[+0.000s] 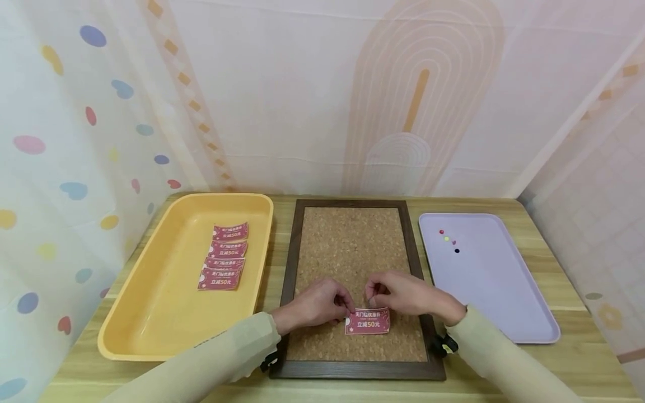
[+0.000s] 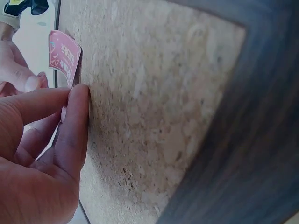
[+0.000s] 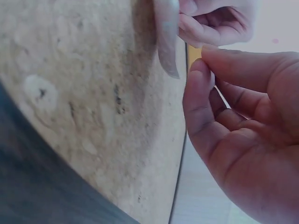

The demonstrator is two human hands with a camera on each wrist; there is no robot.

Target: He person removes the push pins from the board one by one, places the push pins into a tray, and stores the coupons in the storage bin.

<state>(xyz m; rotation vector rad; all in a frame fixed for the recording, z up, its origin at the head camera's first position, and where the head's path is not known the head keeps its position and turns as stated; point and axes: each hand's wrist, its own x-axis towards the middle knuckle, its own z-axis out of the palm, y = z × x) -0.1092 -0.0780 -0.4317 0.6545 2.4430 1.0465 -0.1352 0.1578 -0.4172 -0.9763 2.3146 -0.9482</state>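
Note:
A pink paper coupon (image 1: 368, 321) with white and yellow print lies over the lower part of a cork board (image 1: 355, 246). My left hand (image 1: 322, 303) pinches the coupon's upper left edge between thumb and forefinger. In the left wrist view the coupon (image 2: 64, 52) curls up off the cork. Just above the coupon's upper right edge, my right hand (image 1: 400, 292) has its thumb and forefinger pressed together. Something small and pale seems to sit between those fingertips, mostly hidden; its kind cannot be made out.
The board has a dark wooden frame (image 1: 358, 370). On the left, a yellow tray (image 1: 186, 224) holds several overlapping pink coupons (image 1: 221, 278). To the right, a lilac tray (image 1: 499, 280) carries several small coloured pins (image 1: 457, 251). A patterned curtain (image 1: 287, 112) hangs behind the wooden table.

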